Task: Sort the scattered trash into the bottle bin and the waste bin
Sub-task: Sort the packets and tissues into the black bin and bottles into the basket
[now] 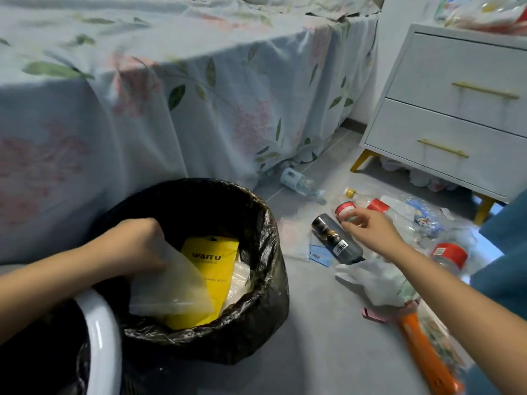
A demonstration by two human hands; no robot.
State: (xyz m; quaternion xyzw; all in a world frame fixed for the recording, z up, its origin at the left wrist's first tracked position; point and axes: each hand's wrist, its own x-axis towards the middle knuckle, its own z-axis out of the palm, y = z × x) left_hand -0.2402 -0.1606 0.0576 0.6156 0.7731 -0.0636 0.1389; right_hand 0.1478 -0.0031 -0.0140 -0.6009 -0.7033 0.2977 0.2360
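Yellow "WAITU" bag in bin, left hand gripping clear plastic; right hand relaxed

The grey floor is carrying a black-lined bin, a white-rimmed bin, a clear bottle lying by the bed skirt, a dark can on its side, crumpled plastic wrappers and a nightstand.

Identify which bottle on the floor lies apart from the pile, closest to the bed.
The clear bottle with the barcode label, lying on its side at the bedsheet's hem. The black bottle and the red-labelled ones sit clustered by the right hand.
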